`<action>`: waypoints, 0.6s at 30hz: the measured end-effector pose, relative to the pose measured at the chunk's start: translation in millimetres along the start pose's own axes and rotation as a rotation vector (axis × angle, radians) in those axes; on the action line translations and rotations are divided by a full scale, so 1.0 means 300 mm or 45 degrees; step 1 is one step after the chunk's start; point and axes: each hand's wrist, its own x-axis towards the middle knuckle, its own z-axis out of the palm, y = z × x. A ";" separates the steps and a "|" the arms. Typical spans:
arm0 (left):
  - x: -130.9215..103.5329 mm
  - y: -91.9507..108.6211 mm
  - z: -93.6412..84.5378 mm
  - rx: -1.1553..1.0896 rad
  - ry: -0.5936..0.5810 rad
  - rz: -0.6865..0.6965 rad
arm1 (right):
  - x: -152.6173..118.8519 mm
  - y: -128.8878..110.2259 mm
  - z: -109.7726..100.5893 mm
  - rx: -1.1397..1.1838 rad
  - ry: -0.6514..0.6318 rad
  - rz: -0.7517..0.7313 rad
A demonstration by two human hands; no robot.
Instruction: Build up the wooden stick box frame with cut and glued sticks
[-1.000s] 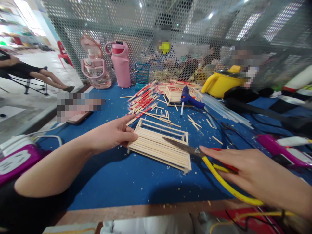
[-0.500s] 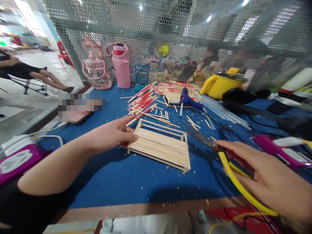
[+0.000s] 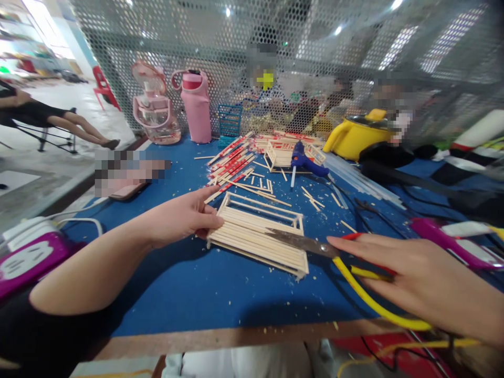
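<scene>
L hand [image 3: 199, 212] is pinched on the L end of the stick frame [image 3: 255, 239], flat on the blue table [image 3: 177, 294]. R hand [image 3: 417, 268] grips scissors [image 3: 321, 248], blades over the frame's R half; can't tell if touching. Glue gun [image 3: 309, 163] & loose sticks [image 3: 313, 198] lie behind.

Elbow-length black left sleeve [image 3: 66, 336], bare left forearm [image 3: 102, 257], bare right wrist [image 3: 478, 304], whitish clothing [image 3: 244, 362] below

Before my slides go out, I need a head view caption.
Left hand holds a stick frame; right hand holds scissors over it.
</scene>
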 end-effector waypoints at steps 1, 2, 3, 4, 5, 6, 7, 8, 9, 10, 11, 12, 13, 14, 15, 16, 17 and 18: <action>0.000 0.000 0.000 -0.002 -0.001 0.002 | 0.003 0.001 -0.003 -0.013 0.001 -0.012; 0.001 0.000 0.001 -0.007 0.002 0.003 | 0.006 0.002 -0.005 -0.027 0.004 -0.016; 0.001 0.000 0.001 -0.012 0.006 0.002 | 0.008 0.003 -0.006 -0.039 0.007 -0.017; 0.002 0.000 0.001 -0.016 0.008 -0.002 | 0.010 0.004 -0.007 -0.048 0.010 -0.017; 0.002 0.000 0.001 -0.019 0.008 -0.007 | 0.010 0.005 -0.007 -0.059 0.012 -0.012; 0.002 0.000 0.000 -0.020 0.008 -0.011 | 0.011 0.007 -0.006 -0.068 0.012 -0.009; 0.002 0.001 0.000 -0.018 0.011 -0.011 | 0.011 0.008 -0.005 -0.076 0.011 -0.009; 0.002 0.001 0.000 -0.015 0.012 -0.009 | 0.011 0.010 -0.004 -0.083 0.012 -0.009; 0.002 0.001 0.000 -0.011 0.012 -0.005 | 0.010 0.011 -0.004 -0.087 0.014 -0.011; 0.003 0.001 0.001 -0.008 0.011 -0.001 | 0.011 0.012 -0.004 -0.090 0.017 -0.015; 0.003 0.001 0.001 -0.006 0.011 0.002 | 0.011 0.013 -0.004 -0.089 0.016 -0.018; 0.003 0.001 0.002 -0.007 0.012 0.004 | 0.013 0.013 -0.005 -0.087 0.013 -0.022; 0.004 0.000 0.002 -0.009 0.013 0.004 | 0.014 0.012 -0.006 -0.088 0.009 -0.018; 0.004 -0.001 0.002 -0.011 0.016 0.004 | 0.017 0.011 -0.007 -0.088 0.000 -0.016; 0.005 -0.001 0.003 -0.013 0.021 0.006 | 0.019 0.010 -0.008 -0.088 -0.007 -0.016; 0.005 -0.002 0.002 -0.013 0.025 0.009 | 0.022 0.009 -0.009 -0.089 -0.009 -0.017; 0.005 -0.003 0.002 -0.013 0.026 0.011 | 0.024 0.008 -0.010 -0.091 -0.010 -0.021; 0.005 -0.004 0.002 -0.013 0.023 0.013 | 0.026 0.008 -0.010 -0.093 -0.007 -0.029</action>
